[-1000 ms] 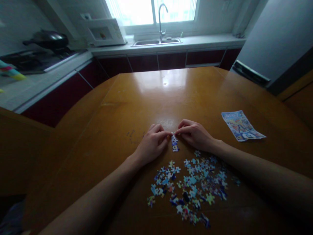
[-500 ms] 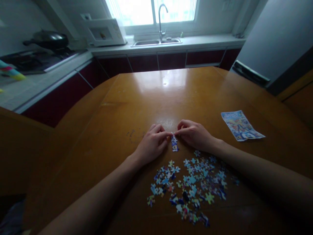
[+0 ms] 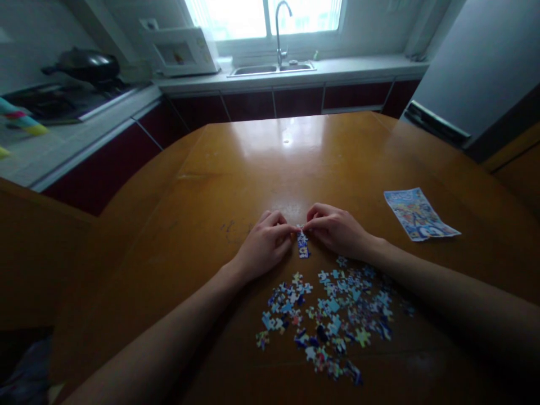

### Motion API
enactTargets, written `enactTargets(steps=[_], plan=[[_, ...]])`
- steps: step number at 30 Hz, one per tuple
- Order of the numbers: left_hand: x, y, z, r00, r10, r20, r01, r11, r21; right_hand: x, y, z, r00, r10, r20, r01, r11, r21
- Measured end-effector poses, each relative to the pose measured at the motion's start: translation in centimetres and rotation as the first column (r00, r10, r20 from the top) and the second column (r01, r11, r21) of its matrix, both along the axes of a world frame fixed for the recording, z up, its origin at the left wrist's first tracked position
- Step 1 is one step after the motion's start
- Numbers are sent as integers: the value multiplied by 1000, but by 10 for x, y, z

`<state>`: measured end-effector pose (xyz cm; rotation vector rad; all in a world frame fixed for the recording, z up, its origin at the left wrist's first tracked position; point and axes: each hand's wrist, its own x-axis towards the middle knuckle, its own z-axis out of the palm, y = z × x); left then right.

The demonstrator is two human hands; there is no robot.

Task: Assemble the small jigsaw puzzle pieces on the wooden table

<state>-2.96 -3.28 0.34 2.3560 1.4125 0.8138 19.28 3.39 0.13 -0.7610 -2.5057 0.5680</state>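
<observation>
A narrow purple-and-white strip of cardboard jigsaw pieces [image 3: 303, 248] lies on a glossy brown wooden table [image 3: 189, 214]. The bare left hand [image 3: 270, 242] and bare right hand [image 3: 333, 228] meet at its far end; I cannot tell whether they pinch or press. Over the last second it looks unchanged, no piece visibly added. Nearer lies a scattered, mostly blue cardboard heap [image 3: 334, 305].

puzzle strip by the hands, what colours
Puzzle strip: mainly purplish blue and white, best in the head view.
</observation>
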Motion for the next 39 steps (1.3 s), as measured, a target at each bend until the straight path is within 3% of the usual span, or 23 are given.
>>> enactTargets(steps=[16,23,39], plan=[[1,0,0,1000,-1,9,1,1000,2,0,1,-2,999,18,-27,-17,1000,11],[-1,1,-3,1000,-6,-19,6,1000,6,-1,9,-11,976,-14,-216,-16,990,-137],[1,1,-1,999,30,17,-30,1000,7,-2,10,-11,988,-1,-152,-18,992,-126]])
